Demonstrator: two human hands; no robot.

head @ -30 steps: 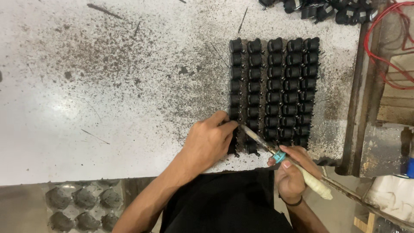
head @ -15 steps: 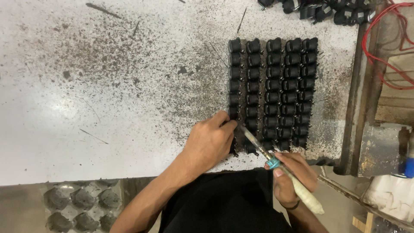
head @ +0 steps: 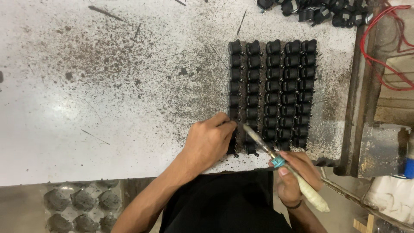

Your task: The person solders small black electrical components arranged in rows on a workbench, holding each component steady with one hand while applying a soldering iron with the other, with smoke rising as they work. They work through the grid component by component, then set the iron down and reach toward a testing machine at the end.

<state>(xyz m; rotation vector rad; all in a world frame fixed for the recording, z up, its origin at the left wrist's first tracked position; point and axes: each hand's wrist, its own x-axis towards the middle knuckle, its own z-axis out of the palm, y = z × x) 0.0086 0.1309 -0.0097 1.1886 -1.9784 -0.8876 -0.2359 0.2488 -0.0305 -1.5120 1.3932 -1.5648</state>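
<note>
A person works at a scorched, speckled white bench (head: 108, 108), where small black components (head: 271, 90) stand in five neat columns. The left hand (head: 211, 140) is curled shut, fingertips pinching at the bottom of the leftmost column. The right hand (head: 297, 174) is clamped around a soldering iron (head: 280, 164), its tip touching the same near-left corner of the block. Compared with a second ago, the iron's handle has swung lower and closer to the body, while the tip stays on that corner, suggesting work continues on the same piece. More loose black parts (head: 319, 11) lie at the bench's far edge; red wire (head: 384, 47) loops at right.
</note>
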